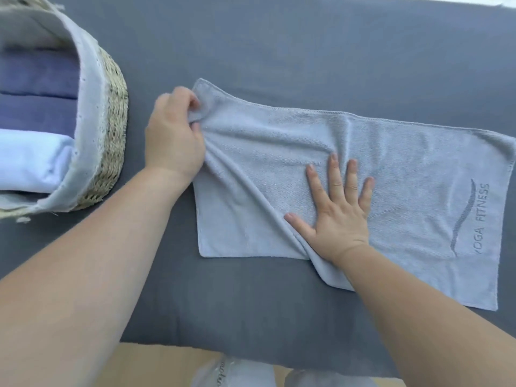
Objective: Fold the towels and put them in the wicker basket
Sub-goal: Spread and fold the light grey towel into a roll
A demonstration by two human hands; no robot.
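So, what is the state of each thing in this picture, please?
grey towel: lies on the grey surface, creased diagonally, not yet folded up.
left hand: pinches the towel's far left corner.
right hand: flat, fingers straight, presses the towel's middle.
wicker basket: upright, cloth-lined, partly filled.
folded towels: inside the basket, side by side.

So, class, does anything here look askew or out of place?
Yes: the grey towel is not flat. A diagonal ridge of bunched cloth runs from the corner the left hand pinches to under the right hand, which presses it down.
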